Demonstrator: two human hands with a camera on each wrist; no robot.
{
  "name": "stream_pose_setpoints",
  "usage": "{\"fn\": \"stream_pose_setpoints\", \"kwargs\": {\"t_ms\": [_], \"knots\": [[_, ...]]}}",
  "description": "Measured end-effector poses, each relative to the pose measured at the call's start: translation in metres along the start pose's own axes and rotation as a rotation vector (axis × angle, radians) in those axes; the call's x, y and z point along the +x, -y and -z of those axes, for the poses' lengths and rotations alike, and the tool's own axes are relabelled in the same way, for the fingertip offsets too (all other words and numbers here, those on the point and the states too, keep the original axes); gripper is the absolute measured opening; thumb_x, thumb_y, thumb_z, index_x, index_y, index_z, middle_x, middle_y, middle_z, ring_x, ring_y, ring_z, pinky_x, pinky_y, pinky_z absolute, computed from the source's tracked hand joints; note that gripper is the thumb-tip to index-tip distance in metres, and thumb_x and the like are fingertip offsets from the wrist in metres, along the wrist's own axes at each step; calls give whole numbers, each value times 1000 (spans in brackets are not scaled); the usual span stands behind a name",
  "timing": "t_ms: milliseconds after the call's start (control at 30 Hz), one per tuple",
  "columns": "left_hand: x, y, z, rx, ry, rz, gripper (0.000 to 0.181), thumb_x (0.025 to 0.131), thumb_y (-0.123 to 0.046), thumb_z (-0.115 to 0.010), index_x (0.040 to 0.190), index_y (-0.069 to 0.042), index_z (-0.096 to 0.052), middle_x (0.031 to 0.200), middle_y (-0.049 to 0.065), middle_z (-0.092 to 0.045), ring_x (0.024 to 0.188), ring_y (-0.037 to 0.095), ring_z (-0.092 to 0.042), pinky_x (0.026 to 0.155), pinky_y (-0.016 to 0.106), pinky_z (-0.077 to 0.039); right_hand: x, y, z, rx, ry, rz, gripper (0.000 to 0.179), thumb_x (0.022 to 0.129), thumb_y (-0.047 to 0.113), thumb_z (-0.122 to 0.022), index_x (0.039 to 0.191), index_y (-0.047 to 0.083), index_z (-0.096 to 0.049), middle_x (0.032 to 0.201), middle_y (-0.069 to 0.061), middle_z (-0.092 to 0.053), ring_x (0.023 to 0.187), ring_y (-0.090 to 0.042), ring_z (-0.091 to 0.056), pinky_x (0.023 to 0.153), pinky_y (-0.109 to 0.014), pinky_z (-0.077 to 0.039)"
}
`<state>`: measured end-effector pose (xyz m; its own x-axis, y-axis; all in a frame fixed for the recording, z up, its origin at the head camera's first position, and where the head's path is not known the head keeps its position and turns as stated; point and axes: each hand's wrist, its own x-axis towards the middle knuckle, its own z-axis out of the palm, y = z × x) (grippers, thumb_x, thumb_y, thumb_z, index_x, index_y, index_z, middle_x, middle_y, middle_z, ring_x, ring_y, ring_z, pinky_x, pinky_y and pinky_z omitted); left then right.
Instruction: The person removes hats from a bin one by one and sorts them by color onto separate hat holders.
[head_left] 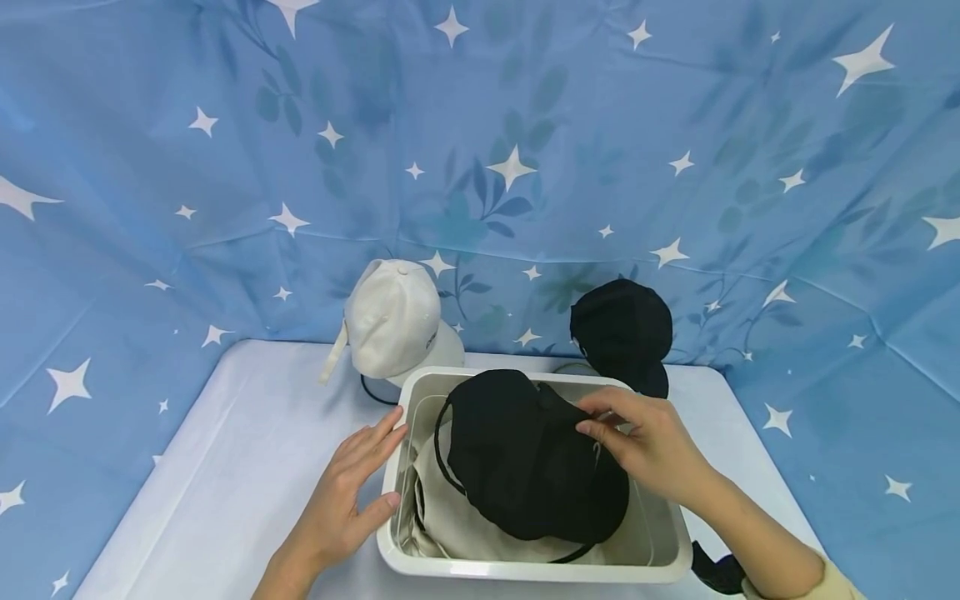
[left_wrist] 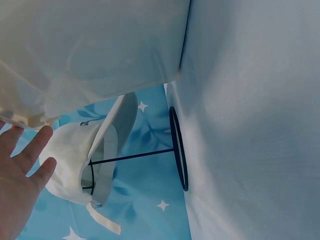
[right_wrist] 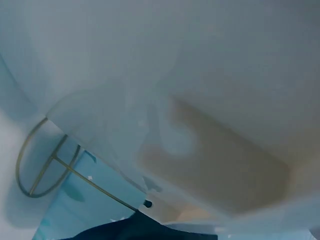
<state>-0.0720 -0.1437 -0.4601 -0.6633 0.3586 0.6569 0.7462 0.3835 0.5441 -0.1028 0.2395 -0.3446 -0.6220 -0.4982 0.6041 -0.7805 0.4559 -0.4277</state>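
Blue cloth (head_left: 570,196) printed with white stars is hung behind a white-covered bench (head_left: 247,467), on which a pale bin (head_left: 547,570) is set. Inside the bin a black hat (head_left: 517,467) is heaped over pale fabric (head_left: 450,512); beyond the rim, a white cap (head_left: 393,321) is perched at eleven o'clock and a black cap (head_left: 622,325) at one o'clock.

Slippage seems the likeliest trouble, since the hat is held only by a small fold at its upper edge. Beneath it a thin black loop (head_left: 442,458) is shown, cord or wire cannot be told; were it caught, the pale fabric might be dragged along. The black cap could also be knocked if the knuckles were swung toward twelve o'clock.

From four o'clock the right forearm is reached over the bin's wall, the fold being pinched between thumb and fingers of the right hand (head_left: 652,437). From seven o'clock the left hand (head_left: 348,479) is brought to the rim at nine o'clock, its fingers extended and thumb parted.
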Motion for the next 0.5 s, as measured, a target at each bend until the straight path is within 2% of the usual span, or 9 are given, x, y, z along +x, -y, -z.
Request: {"fn": "stream_pose_setpoints", "kwargs": {"t_ms": [267,500], "knots": [[0,0,-1,0,-1,3,69,82,-9,-63,150,3,-54,161,20,-44,150,27,-41,124,28,-18,8,4,12,-34,-1,-21,44,71,-20,-83,103,10,-75,93,1,-74,76,-10,-69,72,-16,-58],[-1,0,0,4,8,20,67,86,-13,-62,151,1,-53,163,17,-42,150,26,-41,124,26,-18,14,5,21,-52,-14,14,49,68,-23,-83,104,9,-75,93,0,-74,76,-10,-70,71,-16,-58]]}}
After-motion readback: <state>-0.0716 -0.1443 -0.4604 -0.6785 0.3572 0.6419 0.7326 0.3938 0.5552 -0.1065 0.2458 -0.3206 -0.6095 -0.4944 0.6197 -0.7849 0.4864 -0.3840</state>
